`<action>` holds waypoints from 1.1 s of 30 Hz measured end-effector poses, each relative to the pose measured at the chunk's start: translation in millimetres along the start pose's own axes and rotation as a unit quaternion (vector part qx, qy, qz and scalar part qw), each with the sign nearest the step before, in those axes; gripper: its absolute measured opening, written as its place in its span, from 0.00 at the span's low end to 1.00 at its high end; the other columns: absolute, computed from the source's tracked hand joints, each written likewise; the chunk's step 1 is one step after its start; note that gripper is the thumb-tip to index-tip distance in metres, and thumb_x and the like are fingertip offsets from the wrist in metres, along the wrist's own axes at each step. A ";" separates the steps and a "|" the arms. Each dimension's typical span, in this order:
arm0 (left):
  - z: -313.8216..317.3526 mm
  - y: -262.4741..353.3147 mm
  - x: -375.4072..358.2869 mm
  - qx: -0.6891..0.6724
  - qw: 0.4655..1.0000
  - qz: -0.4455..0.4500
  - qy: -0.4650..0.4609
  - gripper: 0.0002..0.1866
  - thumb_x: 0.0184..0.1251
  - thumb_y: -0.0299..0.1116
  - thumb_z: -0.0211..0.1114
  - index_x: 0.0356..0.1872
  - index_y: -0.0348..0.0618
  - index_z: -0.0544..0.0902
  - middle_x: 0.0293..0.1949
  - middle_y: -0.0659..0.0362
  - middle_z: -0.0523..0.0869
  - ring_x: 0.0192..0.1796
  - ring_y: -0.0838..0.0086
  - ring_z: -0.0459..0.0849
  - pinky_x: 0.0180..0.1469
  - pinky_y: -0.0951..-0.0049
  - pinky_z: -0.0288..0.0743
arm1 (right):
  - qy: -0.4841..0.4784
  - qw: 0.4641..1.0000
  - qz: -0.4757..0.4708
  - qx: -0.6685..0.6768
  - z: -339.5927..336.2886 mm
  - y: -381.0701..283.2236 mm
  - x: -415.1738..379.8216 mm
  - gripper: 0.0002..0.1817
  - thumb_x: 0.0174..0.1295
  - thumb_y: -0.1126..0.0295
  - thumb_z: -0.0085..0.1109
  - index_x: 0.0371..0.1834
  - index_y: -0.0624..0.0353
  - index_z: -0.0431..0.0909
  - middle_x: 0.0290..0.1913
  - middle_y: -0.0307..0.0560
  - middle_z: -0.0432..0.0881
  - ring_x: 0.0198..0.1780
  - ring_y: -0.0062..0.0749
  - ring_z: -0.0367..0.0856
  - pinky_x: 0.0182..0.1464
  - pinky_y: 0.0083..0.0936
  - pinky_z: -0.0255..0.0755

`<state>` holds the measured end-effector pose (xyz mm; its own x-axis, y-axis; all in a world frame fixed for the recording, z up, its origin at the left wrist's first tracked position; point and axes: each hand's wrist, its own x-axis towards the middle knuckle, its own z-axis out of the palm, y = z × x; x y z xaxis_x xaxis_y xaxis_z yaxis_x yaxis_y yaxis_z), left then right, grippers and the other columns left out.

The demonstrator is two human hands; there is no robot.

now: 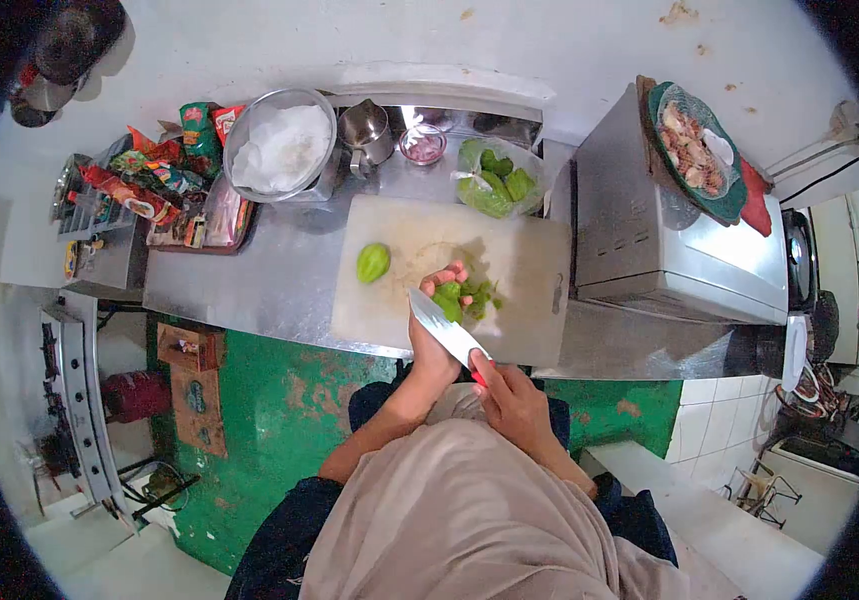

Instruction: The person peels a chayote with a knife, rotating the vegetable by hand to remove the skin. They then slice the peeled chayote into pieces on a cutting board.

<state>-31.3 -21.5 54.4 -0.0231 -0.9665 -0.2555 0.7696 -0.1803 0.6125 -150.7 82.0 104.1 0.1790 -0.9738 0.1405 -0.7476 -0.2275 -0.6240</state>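
Closed around a red knife handle, my right hand (pixel 517 400) holds one broad steel kitchen knife (pixel 447 328), its blade angled up and left toward the pale rectangular plastic cutting board (pixel 524 262). My left hand (pixel 436 318) is curled over a green vegetable piece (pixel 448 299), fingertips pressing it down on the board; beside it lie a few small green cut scraps (pixel 486 297), too jumbled for me to count. One whole green fruit-shaped vegetable (pixel 372 262) sits alone on the board's left part, apart from my fingers.

Past the board, on the steel counter (pixel 249 285), I count one clear plastic bag of green vegetables (pixel 494 180), holding at least four, one small glass bowl with something pink inside (pixel 422 144), one steel mug with a handle (pixel 366 133), and one large round steel bowl filled with white material (pixel 279 145). Left of that lies a heap of colourful snack and seasoning packets (pixel 154 172); their printing is too small for me to read. To the right stands one boxy steel appliance (pixel 669 235), carrying one green-rimmed plate of reddish food (pixel 694 150).
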 end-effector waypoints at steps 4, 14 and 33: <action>-1.2 -2.4 -2.4 0.011 1.000 -0.004 -0.002 0.15 0.74 0.44 0.48 0.48 0.46 0.76 0.60 0.56 0.75 0.61 0.72 0.73 0.56 0.70 0.66 | -0.003 1.000 0.005 -0.016 3.7 0.2 0.6 0.29 0.60 0.68 0.62 0.66 0.49 0.69 0.39 0.47 0.80 0.37 0.40 0.82 0.35 0.33 0.78; 9.8 2.2 -8.6 0.013 0.999 -0.046 0.012 0.18 0.75 0.40 0.43 0.53 0.40 0.75 0.63 0.53 0.74 0.63 0.70 0.74 0.58 0.72 0.70 | 0.018 1.000 0.014 0.003 10.5 -4.0 6.0 0.30 0.59 0.68 0.63 0.67 0.48 0.69 0.37 0.46 0.79 0.35 0.40 0.81 0.35 0.32 0.77; 11.0 7.7 -4.6 -0.099 0.985 -0.132 -0.046 0.28 0.73 0.43 0.39 0.68 0.38 0.65 0.70 0.55 0.67 0.72 0.69 0.63 0.70 0.69 0.60 | -0.002 1.000 0.015 0.004 5.8 -3.1 9.1 0.29 0.61 0.67 0.61 0.67 0.46 0.68 0.34 0.48 0.76 0.32 0.42 0.80 0.31 0.36 0.75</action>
<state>-32.3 -20.5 68.5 -0.2898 -0.9047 -0.3122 0.8385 -0.3973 0.3729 -143.0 73.9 102.8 0.1594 -0.9802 0.1176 -0.7475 -0.1976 -0.6342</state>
